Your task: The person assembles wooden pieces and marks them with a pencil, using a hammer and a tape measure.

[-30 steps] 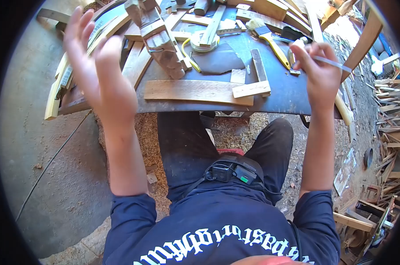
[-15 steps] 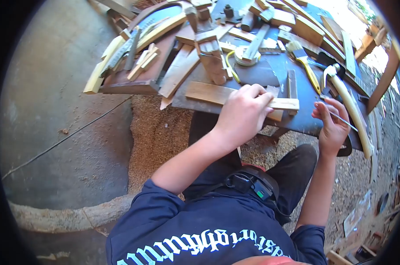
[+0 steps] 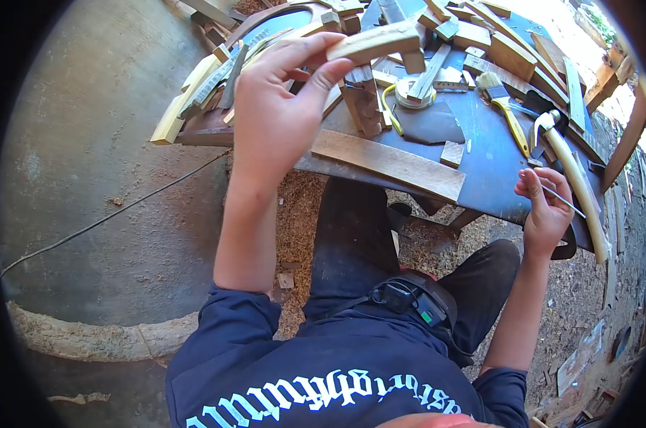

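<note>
Sawdust and bare concrete spread under a dark blue metal-topped workbench (image 3: 491,160) crowded with offcuts, seen from above a person in a dark printed sweatshirt. At the left end, a loose heap of pale curved wooden strips (image 3: 194,89) overhangs the bench edge; a knock from the raised forearm could probably tip some of them onto the floor. Over that side the left hand (image 3: 276,114) is lifted clear of the bench, thumb and fingers closed around one end of a short pale wooden block (image 3: 376,41). The grip takes only that end, so the block might twist or slip out and drop among the pieces below it. Further right, a long flat brown plank (image 3: 387,162) lies along the near edge, with a yellow-cased tape measure (image 3: 412,91) behind it and a yellow-handled paintbrush (image 3: 505,107) beyond. At the right, the right hand (image 3: 546,210) hovers just off the bench edge, fingers curled around a thin grey metal rod (image 3: 562,200) whose free end points outward; it could catch a pale curved wooden handle (image 3: 580,182) lying close by.
</note>
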`<act>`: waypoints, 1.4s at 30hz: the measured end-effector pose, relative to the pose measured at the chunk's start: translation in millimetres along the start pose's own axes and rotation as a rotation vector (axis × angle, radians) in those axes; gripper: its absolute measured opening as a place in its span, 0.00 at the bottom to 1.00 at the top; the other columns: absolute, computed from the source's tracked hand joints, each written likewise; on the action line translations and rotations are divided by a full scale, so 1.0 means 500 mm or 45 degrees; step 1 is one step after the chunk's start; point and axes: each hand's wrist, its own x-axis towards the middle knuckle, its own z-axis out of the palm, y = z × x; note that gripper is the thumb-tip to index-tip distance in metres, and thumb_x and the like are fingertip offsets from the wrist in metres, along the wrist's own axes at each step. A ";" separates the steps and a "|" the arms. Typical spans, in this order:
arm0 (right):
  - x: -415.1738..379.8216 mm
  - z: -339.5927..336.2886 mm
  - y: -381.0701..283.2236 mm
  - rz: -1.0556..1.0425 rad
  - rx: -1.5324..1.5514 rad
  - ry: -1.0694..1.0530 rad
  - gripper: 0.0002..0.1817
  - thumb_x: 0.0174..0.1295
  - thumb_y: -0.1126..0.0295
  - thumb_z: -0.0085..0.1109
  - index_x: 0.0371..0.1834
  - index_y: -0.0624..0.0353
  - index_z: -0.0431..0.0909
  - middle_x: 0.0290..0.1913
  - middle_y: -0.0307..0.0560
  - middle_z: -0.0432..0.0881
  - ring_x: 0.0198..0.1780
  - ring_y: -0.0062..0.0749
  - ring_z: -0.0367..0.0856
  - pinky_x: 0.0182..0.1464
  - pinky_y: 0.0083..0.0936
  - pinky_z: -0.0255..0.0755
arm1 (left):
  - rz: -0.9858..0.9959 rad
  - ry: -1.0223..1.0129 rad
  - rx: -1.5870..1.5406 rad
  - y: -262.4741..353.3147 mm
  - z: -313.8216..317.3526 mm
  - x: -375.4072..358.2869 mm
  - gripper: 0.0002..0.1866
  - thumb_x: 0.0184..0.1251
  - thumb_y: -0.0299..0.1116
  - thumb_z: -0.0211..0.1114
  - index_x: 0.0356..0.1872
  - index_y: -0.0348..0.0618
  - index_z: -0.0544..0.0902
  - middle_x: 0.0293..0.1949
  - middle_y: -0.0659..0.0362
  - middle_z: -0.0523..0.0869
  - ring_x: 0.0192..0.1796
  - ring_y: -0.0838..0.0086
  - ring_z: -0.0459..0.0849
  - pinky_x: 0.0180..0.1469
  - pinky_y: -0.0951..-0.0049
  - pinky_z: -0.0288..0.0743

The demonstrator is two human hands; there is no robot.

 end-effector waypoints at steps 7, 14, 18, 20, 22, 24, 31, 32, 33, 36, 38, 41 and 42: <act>0.001 0.004 -0.006 -0.009 -0.048 0.002 0.09 0.73 0.74 0.75 0.49 0.66 0.85 0.40 0.49 0.92 0.39 0.28 0.92 0.43 0.26 0.89 | -0.039 0.046 -0.004 -0.024 -0.007 0.004 0.16 0.72 0.30 0.79 0.57 0.38 0.93 0.49 0.51 0.95 0.47 0.72 0.95 0.49 0.73 0.89; 0.001 0.005 -0.006 -0.001 -0.066 0.013 0.09 0.73 0.74 0.74 0.49 0.66 0.85 0.39 0.48 0.92 0.38 0.27 0.91 0.43 0.25 0.89 | -0.121 0.037 0.039 -0.050 -0.003 0.003 0.18 0.72 0.32 0.80 0.59 0.38 0.93 0.51 0.50 0.95 0.48 0.69 0.96 0.50 0.72 0.89; 0.001 0.008 -0.008 0.002 -0.082 0.021 0.09 0.73 0.73 0.74 0.48 0.66 0.85 0.39 0.48 0.92 0.38 0.26 0.91 0.42 0.25 0.89 | -0.143 0.011 0.021 -0.055 -0.003 0.002 0.19 0.72 0.31 0.79 0.60 0.35 0.91 0.50 0.50 0.95 0.51 0.68 0.97 0.51 0.71 0.89; 0.000 0.008 -0.008 0.011 -0.086 0.029 0.09 0.73 0.73 0.75 0.48 0.66 0.85 0.39 0.48 0.91 0.38 0.26 0.91 0.42 0.25 0.89 | -0.151 0.001 -0.026 -0.056 -0.002 0.002 0.18 0.74 0.29 0.77 0.61 0.34 0.90 0.51 0.50 0.95 0.54 0.67 0.96 0.53 0.71 0.89; 0.000 0.006 -0.007 0.014 -0.089 0.025 0.09 0.73 0.73 0.75 0.48 0.65 0.85 0.39 0.47 0.92 0.38 0.26 0.91 0.42 0.24 0.89 | -0.154 0.000 -0.087 -0.054 0.001 0.002 0.18 0.76 0.27 0.75 0.62 0.33 0.90 0.52 0.50 0.95 0.56 0.66 0.96 0.55 0.71 0.90; 0.000 0.007 -0.006 0.015 -0.092 0.023 0.09 0.73 0.73 0.75 0.48 0.65 0.85 0.39 0.47 0.92 0.38 0.26 0.91 0.42 0.24 0.89 | -0.179 -0.005 -0.179 -0.049 0.004 0.000 0.17 0.77 0.26 0.73 0.63 0.32 0.89 0.54 0.50 0.93 0.57 0.64 0.95 0.55 0.71 0.91; -0.001 0.007 -0.008 0.019 -0.086 0.028 0.08 0.73 0.74 0.74 0.48 0.65 0.85 0.39 0.47 0.91 0.38 0.26 0.91 0.42 0.24 0.88 | -0.128 0.054 -0.208 -0.059 0.020 -0.007 0.15 0.80 0.26 0.70 0.61 0.31 0.87 0.57 0.50 0.88 0.56 0.60 0.95 0.53 0.69 0.94; -0.001 0.008 -0.007 0.022 -0.085 0.027 0.08 0.73 0.74 0.74 0.48 0.65 0.85 0.39 0.47 0.91 0.38 0.26 0.91 0.42 0.24 0.88 | -0.122 0.059 -0.204 -0.060 0.021 -0.008 0.15 0.80 0.26 0.70 0.61 0.31 0.87 0.57 0.50 0.88 0.56 0.61 0.95 0.53 0.69 0.94; -0.001 0.008 -0.007 0.020 -0.084 0.028 0.08 0.73 0.74 0.74 0.48 0.65 0.85 0.39 0.47 0.91 0.38 0.25 0.91 0.42 0.24 0.88 | -0.116 0.065 -0.200 -0.061 0.023 -0.009 0.15 0.80 0.27 0.71 0.61 0.32 0.88 0.56 0.51 0.88 0.56 0.61 0.96 0.53 0.69 0.94; -0.002 0.009 -0.007 0.011 -0.087 0.028 0.08 0.73 0.74 0.75 0.48 0.65 0.85 0.39 0.47 0.91 0.37 0.25 0.91 0.41 0.24 0.88 | -0.124 0.072 -0.200 -0.060 0.023 -0.011 0.15 0.80 0.27 0.71 0.61 0.32 0.88 0.56 0.51 0.88 0.55 0.61 0.96 0.53 0.70 0.94; -0.002 0.008 -0.006 0.004 -0.099 0.027 0.08 0.73 0.74 0.75 0.48 0.65 0.85 0.39 0.47 0.91 0.37 0.25 0.91 0.41 0.24 0.88 | -0.126 0.073 -0.203 -0.061 0.022 -0.010 0.15 0.79 0.27 0.71 0.61 0.32 0.88 0.56 0.51 0.88 0.55 0.61 0.96 0.53 0.70 0.94; -0.002 0.009 -0.009 0.010 -0.113 0.031 0.08 0.72 0.74 0.75 0.48 0.65 0.85 0.38 0.47 0.91 0.37 0.25 0.91 0.41 0.24 0.88 | -0.108 0.075 -0.199 -0.063 0.022 -0.010 0.15 0.79 0.28 0.71 0.61 0.33 0.88 0.56 0.51 0.88 0.54 0.61 0.96 0.52 0.70 0.95; -0.002 0.010 -0.009 0.012 -0.112 0.033 0.08 0.72 0.74 0.75 0.47 0.65 0.85 0.38 0.47 0.91 0.37 0.25 0.90 0.41 0.24 0.88 | -0.098 0.074 -0.193 -0.063 0.022 -0.009 0.15 0.79 0.28 0.71 0.61 0.33 0.89 0.56 0.52 0.88 0.54 0.61 0.96 0.51 0.70 0.95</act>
